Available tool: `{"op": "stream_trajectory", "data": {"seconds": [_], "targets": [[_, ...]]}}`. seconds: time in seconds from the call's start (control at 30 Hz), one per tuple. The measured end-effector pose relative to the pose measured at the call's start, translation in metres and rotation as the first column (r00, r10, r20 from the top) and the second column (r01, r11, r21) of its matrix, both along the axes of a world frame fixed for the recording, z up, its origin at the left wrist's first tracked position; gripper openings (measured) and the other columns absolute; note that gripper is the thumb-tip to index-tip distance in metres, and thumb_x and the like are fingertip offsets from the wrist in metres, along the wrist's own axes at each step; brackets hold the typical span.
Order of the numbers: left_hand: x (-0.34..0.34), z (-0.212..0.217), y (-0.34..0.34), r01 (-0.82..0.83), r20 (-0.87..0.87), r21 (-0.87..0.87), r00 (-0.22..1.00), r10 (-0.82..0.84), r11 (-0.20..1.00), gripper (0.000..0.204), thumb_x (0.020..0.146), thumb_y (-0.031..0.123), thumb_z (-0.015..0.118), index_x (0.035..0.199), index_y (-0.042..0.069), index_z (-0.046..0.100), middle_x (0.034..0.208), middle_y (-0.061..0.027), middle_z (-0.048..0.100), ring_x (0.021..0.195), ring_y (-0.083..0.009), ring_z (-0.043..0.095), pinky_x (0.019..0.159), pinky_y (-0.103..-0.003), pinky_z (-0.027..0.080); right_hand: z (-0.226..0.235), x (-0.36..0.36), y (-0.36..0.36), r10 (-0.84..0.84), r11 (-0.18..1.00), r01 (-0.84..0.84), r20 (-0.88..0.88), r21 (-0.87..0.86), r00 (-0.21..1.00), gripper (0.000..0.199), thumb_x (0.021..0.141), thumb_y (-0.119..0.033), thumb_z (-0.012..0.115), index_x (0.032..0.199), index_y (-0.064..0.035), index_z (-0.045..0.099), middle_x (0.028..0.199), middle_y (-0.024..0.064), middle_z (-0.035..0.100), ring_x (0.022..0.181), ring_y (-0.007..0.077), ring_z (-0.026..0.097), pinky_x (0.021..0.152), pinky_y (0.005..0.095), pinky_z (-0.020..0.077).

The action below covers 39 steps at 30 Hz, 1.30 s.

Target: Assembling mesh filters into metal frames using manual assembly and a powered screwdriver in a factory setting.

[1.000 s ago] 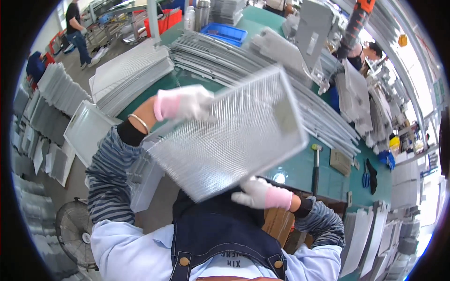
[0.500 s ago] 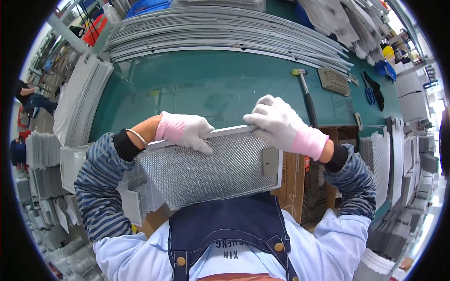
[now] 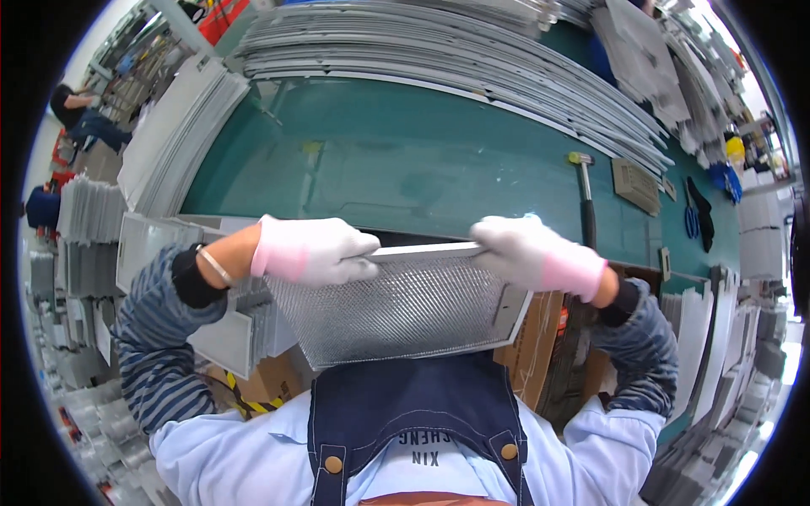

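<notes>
Both my hands wear white gloves with pink cuffs. Between them is a framed metal mesh filter panel (image 3: 396, 308), tilted with its lower edge against my apron. My left hand (image 3: 325, 251) grips the far edge of its pale frame, fingers curled over the rim. Near the far right corner, my right hand (image 3: 527, 253) is closed on the same edge. A flat grey plate (image 3: 510, 310) sits on the mesh at the panel's right end. The gloves hide parts of the far rim.
Long frame strips (image 3: 439, 51) lie stacked along the back of the green table (image 3: 380, 160). A mallet (image 3: 586, 198), a beige slotted block (image 3: 635, 185) and blue-handled scissors (image 3: 692, 218) lie at the right. Panels (image 3: 181, 139) stack at left; cardboard (image 3: 527, 346) is below right.
My right hand has shifted slightly right and down, its fingers now closed lower over the rim. My left hand has moved a little left. The table appears shifted as the view turned.
</notes>
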<state>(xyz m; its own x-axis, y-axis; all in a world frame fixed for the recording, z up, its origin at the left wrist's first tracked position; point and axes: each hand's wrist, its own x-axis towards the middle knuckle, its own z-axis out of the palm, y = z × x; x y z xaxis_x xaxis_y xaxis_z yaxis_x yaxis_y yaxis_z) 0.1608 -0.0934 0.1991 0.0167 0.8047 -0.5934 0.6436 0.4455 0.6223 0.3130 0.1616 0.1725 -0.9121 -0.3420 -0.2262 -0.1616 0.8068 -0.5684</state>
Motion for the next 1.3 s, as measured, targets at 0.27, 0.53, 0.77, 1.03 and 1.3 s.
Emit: {"op": "stream_trajectory", "data": {"seconds": [0.27, 0.53, 0.77, 1.03, 1.3], "targets": [[0.020, -0.035, 0.036, 0.138, -0.158, 0.134, 0.981, -0.116, 0.981, 0.025, 0.094, 0.023, 0.056, 0.100, -0.001, 0.056, 0.090, -0.0231, 0.064, 0.088, -0.0409, 0.064, 0.076, -0.048, 0.050, -0.019, -0.020, -0.035, 0.097, 0.987, -0.081, 0.105, -0.140, 0.990, 0.022, 0.092, -0.021, 0.057, 0.097, 0.0004, 0.058, 0.088, 0.0195, 0.061, 0.088, 0.0382, 0.062, 0.079, 0.0459, 0.0489], [-0.008, -0.001, -0.003, 0.132, -0.144, -0.085, 0.979, -0.143, 0.988, 0.030, 0.095, 0.028, 0.055, 0.105, 0.000, 0.057, 0.089, -0.0209, 0.065, 0.088, -0.0382, 0.065, 0.078, -0.047, 0.051, 0.003, -0.009, 0.016, 0.074, 0.993, -0.060, 0.137, -0.101, 0.988, 0.018, 0.091, -0.016, 0.057, 0.095, 0.0009, 0.054, 0.083, 0.0185, 0.059, 0.081, 0.0340, 0.061, 0.073, 0.0422, 0.0483], [-0.013, -0.010, 0.025, 0.219, -0.162, -0.167, 0.956, -0.246, 0.961, 0.027, 0.094, 0.027, 0.057, 0.101, 0.001, 0.060, 0.089, -0.0193, 0.067, 0.086, -0.0366, 0.066, 0.076, -0.046, 0.052, -0.020, -0.049, -0.050, 0.152, 0.964, -0.086, 0.259, -0.252, 0.954, 0.023, 0.095, -0.021, 0.052, 0.096, 0.0021, 0.054, 0.079, 0.0220, 0.060, 0.080, 0.0396, 0.062, 0.076, 0.0452, 0.0494], [-0.029, -0.009, -0.049, 0.018, -0.094, -0.156, 0.995, -0.033, 0.988, 0.033, 0.099, 0.028, 0.048, 0.104, -0.003, 0.056, 0.090, -0.0237, 0.063, 0.088, -0.0399, 0.064, 0.078, -0.048, 0.049, -0.036, -0.042, -0.024, 0.088, 0.994, -0.081, 0.094, -0.080, 0.992, 0.022, 0.092, -0.021, 0.057, 0.097, 0.0006, 0.057, 0.082, 0.0200, 0.061, 0.081, 0.0372, 0.063, 0.075, 0.0444, 0.0492], [-0.005, -0.045, -0.052, -0.189, -0.151, 0.332, 0.956, 0.250, 0.924, 0.020, 0.094, 0.019, 0.055, 0.095, -0.001, 0.057, 0.083, -0.0202, 0.061, 0.083, -0.0396, 0.063, 0.075, -0.047, 0.049, -0.013, -0.033, 0.008, 0.038, 0.994, 0.002, 0.371, -0.108, 0.928, 0.020, 0.093, -0.019, 0.055, 0.091, 0.0011, 0.056, 0.073, 0.0194, 0.057, 0.071, 0.0347, 0.059, 0.068, 0.0410, 0.0475]]}}
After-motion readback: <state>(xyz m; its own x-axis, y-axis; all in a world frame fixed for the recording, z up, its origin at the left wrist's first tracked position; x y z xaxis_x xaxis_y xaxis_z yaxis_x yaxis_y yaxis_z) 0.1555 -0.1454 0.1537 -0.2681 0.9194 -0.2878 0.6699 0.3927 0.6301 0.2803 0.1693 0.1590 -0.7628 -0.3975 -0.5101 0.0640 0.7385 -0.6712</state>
